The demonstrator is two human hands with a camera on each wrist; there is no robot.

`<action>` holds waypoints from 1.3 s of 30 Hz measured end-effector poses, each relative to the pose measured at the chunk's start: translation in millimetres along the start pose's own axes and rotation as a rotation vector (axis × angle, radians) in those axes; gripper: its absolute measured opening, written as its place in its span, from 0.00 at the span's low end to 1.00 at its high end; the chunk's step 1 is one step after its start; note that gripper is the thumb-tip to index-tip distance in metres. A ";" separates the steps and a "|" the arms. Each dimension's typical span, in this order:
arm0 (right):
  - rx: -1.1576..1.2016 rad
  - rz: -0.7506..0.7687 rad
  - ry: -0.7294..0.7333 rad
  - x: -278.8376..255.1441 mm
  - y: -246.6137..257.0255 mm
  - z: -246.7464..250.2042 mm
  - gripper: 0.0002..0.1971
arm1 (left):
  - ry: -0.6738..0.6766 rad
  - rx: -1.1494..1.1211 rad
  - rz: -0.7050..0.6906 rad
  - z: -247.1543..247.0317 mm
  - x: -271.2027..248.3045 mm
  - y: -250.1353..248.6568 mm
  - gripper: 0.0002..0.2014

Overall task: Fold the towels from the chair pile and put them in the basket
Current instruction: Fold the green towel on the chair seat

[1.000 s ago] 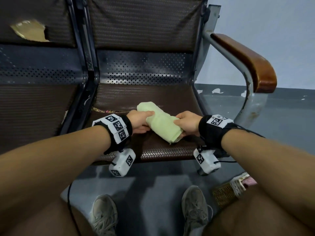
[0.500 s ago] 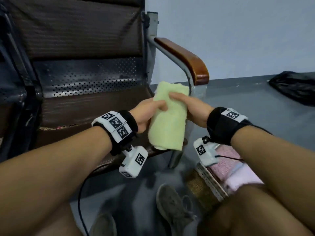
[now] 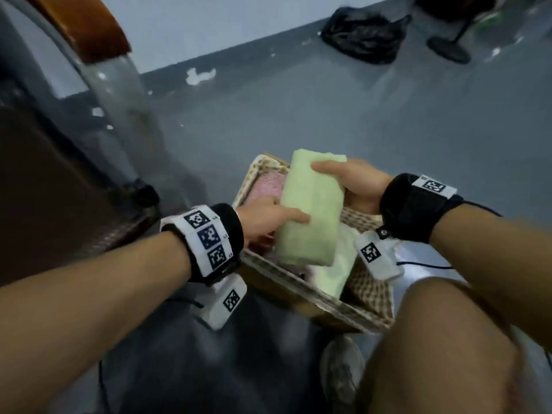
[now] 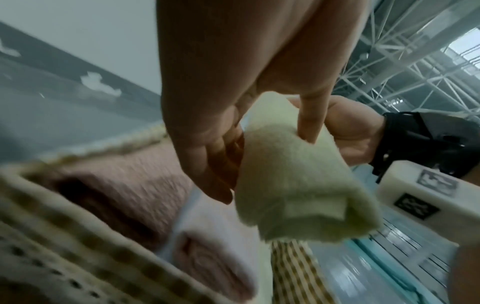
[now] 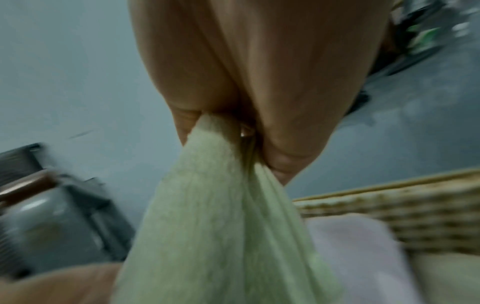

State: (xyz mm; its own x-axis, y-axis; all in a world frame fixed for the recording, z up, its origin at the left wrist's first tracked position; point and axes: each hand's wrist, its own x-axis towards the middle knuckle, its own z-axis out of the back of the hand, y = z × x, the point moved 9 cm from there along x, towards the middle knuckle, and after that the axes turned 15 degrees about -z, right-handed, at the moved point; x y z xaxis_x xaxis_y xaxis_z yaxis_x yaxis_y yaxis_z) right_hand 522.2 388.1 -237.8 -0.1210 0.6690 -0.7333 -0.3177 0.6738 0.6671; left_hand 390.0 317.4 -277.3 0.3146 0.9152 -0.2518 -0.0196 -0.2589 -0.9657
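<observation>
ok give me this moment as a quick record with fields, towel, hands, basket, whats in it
held item: folded green towel, above the basket
left hand: grips the towel's left side, thumb on top
right hand: grips the towel's far right end
basket: woven, on the floor beside the chair
basket contents: pink towel, pale green towel
step status: green towel not yet set down
</observation>
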 end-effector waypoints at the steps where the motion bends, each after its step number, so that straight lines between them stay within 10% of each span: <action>1: 0.035 -0.053 -0.014 10.1 -15.5 25.4 0.15 | 0.048 0.050 0.046 -16.6 14.4 16.7 0.19; 9: -0.083 -0.404 -0.135 85.9 -148.5 141.2 0.20 | 0.196 0.355 0.144 -102.6 86.0 106.3 0.12; 15: -0.633 -0.330 -0.234 88.5 -148.3 134.2 0.33 | 0.214 0.789 0.138 -109.8 85.8 93.5 0.10; 19: -0.248 -0.274 -0.302 73.2 -130.4 178.4 0.15 | 0.046 0.558 0.319 -61.8 94.7 64.4 0.12; 25: 0.195 -0.455 -0.515 83.9 -162.2 240.2 0.16 | -0.570 0.952 0.032 91.2 160.4 -23.2 0.15; 29: 0.291 -0.603 -0.396 113.5 -183.7 224.3 0.20 | -0.483 0.826 0.357 138.3 191.7 21.1 0.26; 34: 0.391 -0.583 -0.390 119.8 -184.5 227.9 0.24 | -0.274 0.753 0.453 126.3 207.5 40.8 0.20; 39: 0.448 -0.439 -0.408 88.4 -127.7 232.6 0.08 | -0.351 0.634 0.380 132.8 208.1 8.8 0.17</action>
State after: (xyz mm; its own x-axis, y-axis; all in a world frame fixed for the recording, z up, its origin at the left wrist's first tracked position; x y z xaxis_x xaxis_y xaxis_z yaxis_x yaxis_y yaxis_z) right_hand 770.8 434.2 -357.4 0.3151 0.3132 -0.8959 0.1681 0.9106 0.3775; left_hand 329.2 546.6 -346.6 -0.1355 0.8706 -0.4730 -0.6308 -0.4439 -0.6364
